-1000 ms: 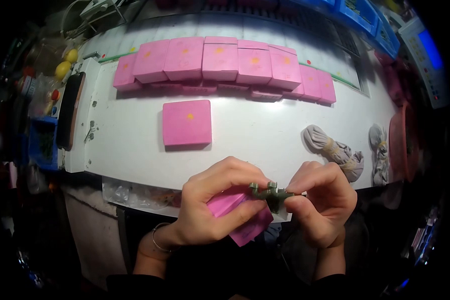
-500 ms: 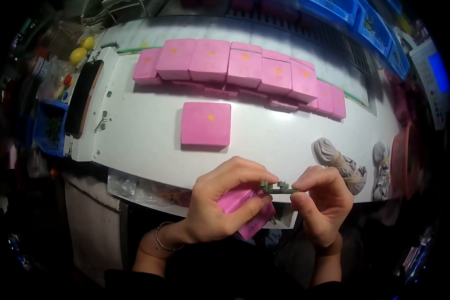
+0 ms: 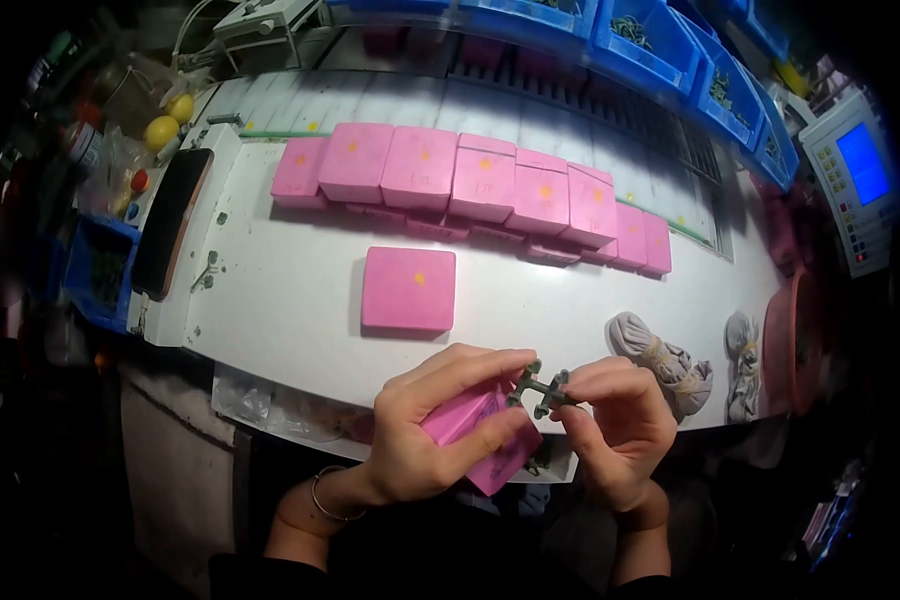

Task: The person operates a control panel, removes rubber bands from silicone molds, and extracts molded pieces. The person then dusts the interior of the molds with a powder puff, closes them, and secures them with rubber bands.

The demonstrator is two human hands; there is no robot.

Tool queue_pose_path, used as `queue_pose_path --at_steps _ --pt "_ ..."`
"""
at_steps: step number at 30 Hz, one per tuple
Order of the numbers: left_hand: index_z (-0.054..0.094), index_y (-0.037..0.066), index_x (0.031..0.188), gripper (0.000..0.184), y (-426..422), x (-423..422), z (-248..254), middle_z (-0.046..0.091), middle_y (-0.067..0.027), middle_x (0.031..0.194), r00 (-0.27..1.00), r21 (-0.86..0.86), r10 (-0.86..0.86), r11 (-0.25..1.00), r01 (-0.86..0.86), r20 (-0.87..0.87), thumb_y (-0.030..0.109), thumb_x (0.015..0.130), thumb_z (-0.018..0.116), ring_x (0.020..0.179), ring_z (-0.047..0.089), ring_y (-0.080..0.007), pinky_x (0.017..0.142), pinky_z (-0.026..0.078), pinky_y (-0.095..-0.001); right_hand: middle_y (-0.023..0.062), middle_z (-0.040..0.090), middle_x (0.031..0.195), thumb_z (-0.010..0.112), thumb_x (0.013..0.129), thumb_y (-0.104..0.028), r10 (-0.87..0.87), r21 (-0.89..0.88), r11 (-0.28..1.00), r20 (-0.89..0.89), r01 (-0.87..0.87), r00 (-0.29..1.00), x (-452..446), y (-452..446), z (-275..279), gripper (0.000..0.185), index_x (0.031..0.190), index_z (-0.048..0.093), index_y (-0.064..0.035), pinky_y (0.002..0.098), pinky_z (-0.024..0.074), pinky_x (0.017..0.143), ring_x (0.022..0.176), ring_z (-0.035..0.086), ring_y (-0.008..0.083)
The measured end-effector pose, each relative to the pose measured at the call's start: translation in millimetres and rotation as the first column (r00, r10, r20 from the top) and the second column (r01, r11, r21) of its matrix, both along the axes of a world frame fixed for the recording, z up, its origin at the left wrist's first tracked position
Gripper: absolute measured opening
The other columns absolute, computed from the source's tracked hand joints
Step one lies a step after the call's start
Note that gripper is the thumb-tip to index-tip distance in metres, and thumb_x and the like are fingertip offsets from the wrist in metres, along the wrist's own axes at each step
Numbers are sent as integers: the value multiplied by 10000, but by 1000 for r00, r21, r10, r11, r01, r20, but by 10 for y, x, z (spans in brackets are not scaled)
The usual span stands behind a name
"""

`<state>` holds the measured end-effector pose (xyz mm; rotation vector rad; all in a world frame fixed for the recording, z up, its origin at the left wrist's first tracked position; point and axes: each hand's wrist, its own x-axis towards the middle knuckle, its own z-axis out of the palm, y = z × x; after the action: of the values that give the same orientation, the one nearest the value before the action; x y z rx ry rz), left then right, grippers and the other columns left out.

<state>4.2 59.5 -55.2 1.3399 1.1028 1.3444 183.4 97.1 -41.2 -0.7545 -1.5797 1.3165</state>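
A small dark-green branched piece (image 3: 540, 387), which looks like a wax casting, is held between both hands. My left hand (image 3: 420, 430) is closed around a pink rubber mould block (image 3: 495, 460), with index finger and thumb at the left end of the green piece. My right hand (image 3: 625, 425) pinches the piece's right end between thumb and fingers. The palm side of the held block is hidden by my left hand. Beyond my hands, another pink mould block (image 3: 408, 288) lies flat on the white worktable (image 3: 270, 300).
A row of pink blocks (image 3: 420, 170) spans the back. Grey cloth rolls (image 3: 660, 360) tied with bands lie right, beside a reddish tub (image 3: 782, 340). A phone (image 3: 173, 222) rests at left. Blue bins (image 3: 650, 60) and a machine with a blue screen (image 3: 863, 163) stand behind.
The green piece has turned between my fingers, so its branched ends now show. My right hand has moved slightly left. The camera view has tilted up, showing more of the bins.
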Motion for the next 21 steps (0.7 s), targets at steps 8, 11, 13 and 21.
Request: queue_pose_path --at_steps 8,11,13,21 --pt "622 -30 1109 352 -40 37 60 624 -125 972 995 101 96 990 -96 4 -75 761 655 818 620 -168 713 496 -250 163 586 932 590 746 165 15 75 997 -22 -13 1000 -29 -2 -33 253 974 547 64 286 459 770 850 573 200" --pt "622 -32 1110 355 -36 41 58 618 -127 979 995 133 97 986 -99 18 -105 762 637 831 623 -171 722 502 -251 164 583 936 585 745 171 21 62 998 -52 -18 998 -35 -11 -55 255 972 545 62 285 461 769 855 572 200" --pt "621 -34 1112 356 -25 37 58 616 -127 975 995 170 98 981 -96 -5 -113 765 629 845 625 -174 732 508 -257 165 581 936 580 746 175 21 58 998 -79 -16 997 -51 -10 -67 253 969 544 60 282 461 767 856 573 200" --pt "618 -41 1112 347 -29 26 71 616 -131 980 995 163 102 982 -97 -22 -109 773 627 852 626 -175 736 509 -259 169 574 969 573 762 167 44 -3 999 -115 -44 992 -68 -12 -82 256 992 532 63 284 463 778 865 573 197"
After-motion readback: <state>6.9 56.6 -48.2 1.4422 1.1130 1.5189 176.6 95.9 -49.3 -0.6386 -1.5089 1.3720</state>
